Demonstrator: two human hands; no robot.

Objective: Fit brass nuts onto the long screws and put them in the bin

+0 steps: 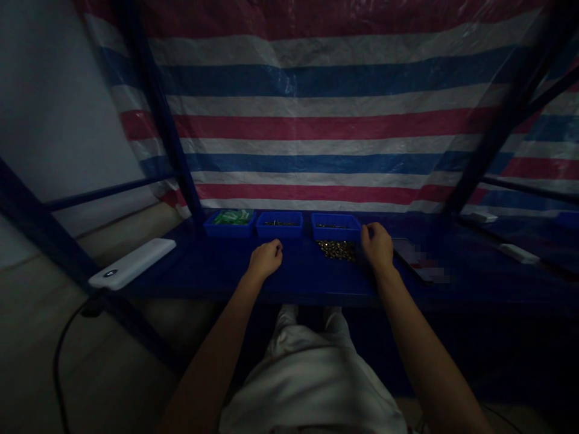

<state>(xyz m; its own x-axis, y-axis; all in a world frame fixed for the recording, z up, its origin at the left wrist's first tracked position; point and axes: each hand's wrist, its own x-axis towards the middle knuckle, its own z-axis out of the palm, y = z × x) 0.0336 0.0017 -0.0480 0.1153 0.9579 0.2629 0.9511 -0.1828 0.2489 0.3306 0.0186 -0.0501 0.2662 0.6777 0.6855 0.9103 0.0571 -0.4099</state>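
My left hand rests on the dark blue table with its fingers curled in; whether anything is inside them is hidden. My right hand sits at the right edge of a loose pile of small brass-coloured metal parts, fingers curled, fingertips near the rightmost blue tray. What it holds, if anything, is too dark to make out. Behind the hands stand three blue trays in a row: the left one holds green pieces, the middle one holds small dark parts.
A white power bank with a cable lies at the table's left corner. A flat dark device lies right of my right hand. Blue frame posts rise at both sides before a striped tarpaulin. My lap is below the table edge.
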